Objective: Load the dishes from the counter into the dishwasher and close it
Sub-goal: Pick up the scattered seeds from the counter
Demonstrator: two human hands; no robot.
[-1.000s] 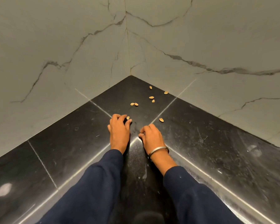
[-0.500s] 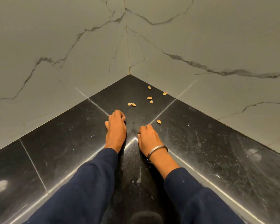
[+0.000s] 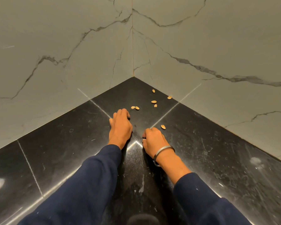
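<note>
No dishes and no dishwasher are in view. Both hands lie knuckles-up on the black stone counter (image 3: pixel 217 151), close to its inner corner. My left hand (image 3: pixel 120 127) has its fingers curled down onto the stone, and their tips are hidden. My right hand (image 3: pixel 154 142), with a metal bangle (image 3: pixel 164 151) on the wrist, is curled into a loose fist just right of it. Nothing shows in either hand. Dark blue sleeves cover both forearms.
Several pale nut shells (image 3: pixel 154 101) lie scattered on the counter beyond the hands, and one shell (image 3: pixel 163 127) sits just past my right hand. Grey veined marble walls (image 3: pixel 71 46) meet in the corner behind.
My left hand slid slightly forward and its fingers curled; the shell that lay by its thumb is no longer visible. My right hand's fingers tucked in further.
</note>
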